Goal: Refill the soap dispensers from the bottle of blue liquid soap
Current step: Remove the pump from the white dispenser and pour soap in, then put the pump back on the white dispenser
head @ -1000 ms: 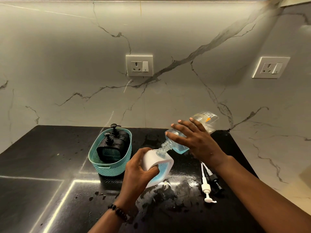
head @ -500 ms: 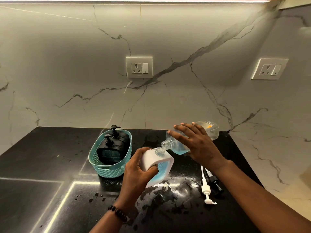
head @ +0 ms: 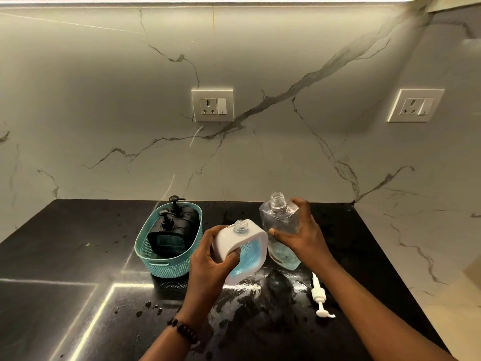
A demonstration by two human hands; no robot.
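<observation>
- Head view: the left hand (head: pixel 208 259) grips the white dispenser (head: pixel 240 252), tilted, neck open, near the middle of the black counter (head: pixel 65 256).
- Blue soap shows through the dispenser's window; this one appears filled.
- Right hand (head: pixel 304 235) grasps the clear soap bottle (head: pixel 279 225), upright, cap off, just right of the dispenser. Only a little blue remains at its base.
- White pump (head: pixel 319 295) lies on the counter, near right; refitting it is the likely next step.
- Teal basket (head: pixel 169 246), left, holds two black dispensers (head: pixel 171 230) with pumps on; whether they need soap cannot be told.
</observation>
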